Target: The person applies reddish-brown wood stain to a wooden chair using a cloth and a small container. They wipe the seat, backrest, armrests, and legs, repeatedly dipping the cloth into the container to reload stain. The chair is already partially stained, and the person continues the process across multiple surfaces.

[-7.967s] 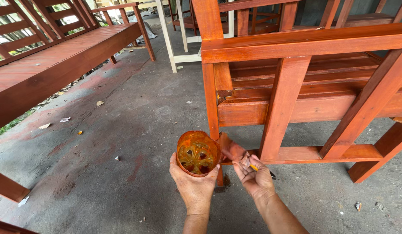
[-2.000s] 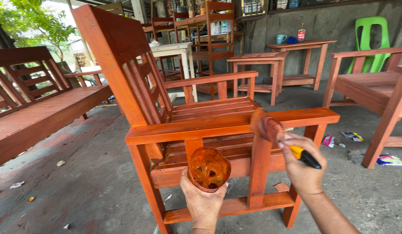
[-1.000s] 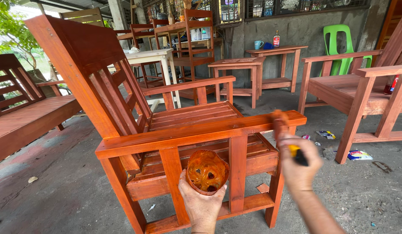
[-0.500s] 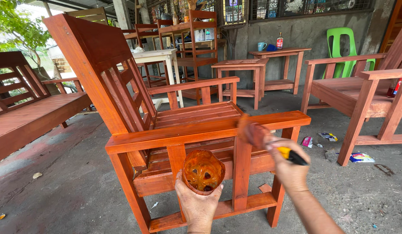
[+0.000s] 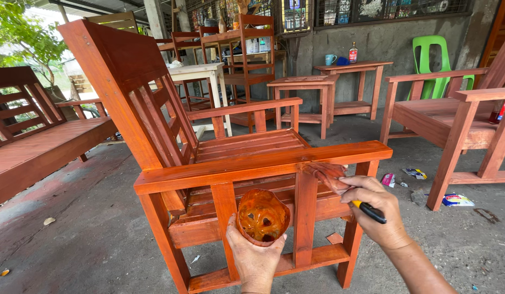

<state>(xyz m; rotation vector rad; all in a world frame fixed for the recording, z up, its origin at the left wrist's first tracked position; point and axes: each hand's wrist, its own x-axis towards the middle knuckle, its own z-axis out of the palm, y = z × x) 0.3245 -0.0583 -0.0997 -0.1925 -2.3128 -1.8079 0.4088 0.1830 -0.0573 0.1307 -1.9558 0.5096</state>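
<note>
Right hand (image 5: 378,211) pinches a brush (image 5: 339,186), fingers closed around its dark, yellow-banded handle, and lays the bristles against the outer face of the chair's near armrest (image 5: 263,166), just where the middle upright meets it. I hold the brush low and slanted, I think, so the wet tip drags along the wood rather than jabbing it. Its long axis runs from my palm up and to the left, bristles pointing toward the armrest, handle end pointing back past my knuckles to the lower right. Left hand (image 5: 256,256) is wrapped from beneath around a cup (image 5: 262,216) of orange-brown stain, fingers curled on its wall; it sits below the armrest and in front of the uprights, mouth tipped toward me, close enough to the brush for a short dip. The chair (image 5: 154,92) itself stands with its back to the left of the armrest, and the armrest's length runs left to right across my view.
</note>
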